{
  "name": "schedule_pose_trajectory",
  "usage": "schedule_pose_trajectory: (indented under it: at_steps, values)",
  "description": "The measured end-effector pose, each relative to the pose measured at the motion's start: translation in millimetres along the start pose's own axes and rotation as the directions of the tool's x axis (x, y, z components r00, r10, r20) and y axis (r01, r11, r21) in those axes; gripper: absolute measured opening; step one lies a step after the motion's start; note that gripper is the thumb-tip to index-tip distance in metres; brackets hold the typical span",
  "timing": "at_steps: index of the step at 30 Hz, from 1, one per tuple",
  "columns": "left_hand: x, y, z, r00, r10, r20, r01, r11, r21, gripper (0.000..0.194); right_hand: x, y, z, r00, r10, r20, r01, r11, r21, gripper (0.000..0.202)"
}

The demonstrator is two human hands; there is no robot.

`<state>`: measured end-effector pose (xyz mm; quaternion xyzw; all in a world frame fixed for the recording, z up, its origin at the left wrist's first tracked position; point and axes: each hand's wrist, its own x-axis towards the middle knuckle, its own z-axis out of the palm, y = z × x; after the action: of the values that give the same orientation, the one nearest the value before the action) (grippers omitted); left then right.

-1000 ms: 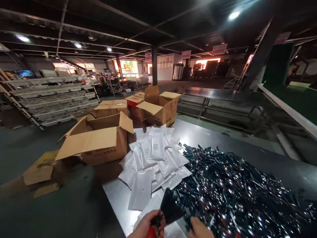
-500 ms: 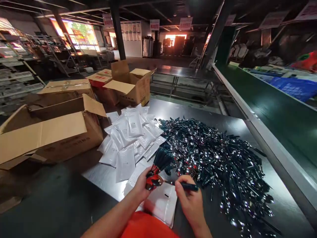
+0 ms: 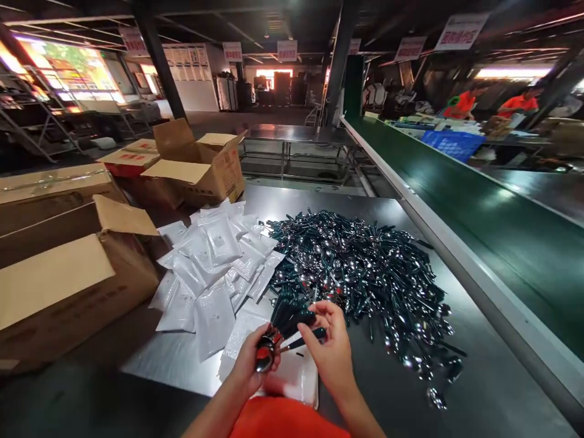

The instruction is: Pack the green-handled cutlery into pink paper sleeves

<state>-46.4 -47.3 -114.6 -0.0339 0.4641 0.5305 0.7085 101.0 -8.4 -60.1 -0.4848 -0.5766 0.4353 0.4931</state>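
Note:
My left hand (image 3: 255, 358) is closed around a bunch of spoons (image 3: 265, 353) near their shiny bowls, with the dark green handles fanning up and to the right. My right hand (image 3: 332, 344) curls at the handle ends, its thumb and fingers about one spoon's handle (image 3: 314, 334) that slants apart from the rest. Its fingertips meet the other handles; the exact contact is partly hidden. Under both hands lies a stack of white padded bags (image 3: 298, 377). Just beyond, a large heap of loose spoons (image 3: 360, 261) covers the metal table (image 3: 378, 210).
Filled-looking white bags (image 3: 214, 310) are piled left of the spoons. Open cardboard boxes (image 3: 123, 267) stand at the left, another carton (image 3: 223, 167) behind. A green conveyor belt (image 3: 456, 201) runs along the right. Beyond it are a blue basket (image 3: 451, 146) and people in orange (image 3: 460, 106).
My right hand has brought its spoon in against the bunch, its fingers now at the handle ends. The left hand keeps its hold. The view has turned to the right.

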Motion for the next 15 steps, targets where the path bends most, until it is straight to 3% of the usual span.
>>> schedule_pose_trajectory:
  at_steps: [3,6,11,15]
  values:
    - [0,-3,-1.7,0.999,-0.037,-0.014,0.037,0.999,-0.03,0.037,-2,-7,-2,0.994,-0.09,0.065,0.094,0.993,-0.071,0.019]
    - [0,-6,-4.0,0.999,-0.031,-0.015,0.03,0.999,-0.03,0.033,-7,-7,-2,0.992,-0.122,0.045,0.127,0.982,-0.142,0.012]
    - [-3,-10,-7.8,1.0,-0.011,-0.025,0.011,1.0,-0.009,0.031,-10,-6,-5,0.992,-0.116,0.041,0.122,0.974,-0.19,0.022]
    - [-4,-12,-10.8,1.0,-0.011,-0.019,0.012,1.0,0.019,0.03,-7,-13,-10,0.957,-0.215,0.195,0.256,0.942,-0.219,0.028]
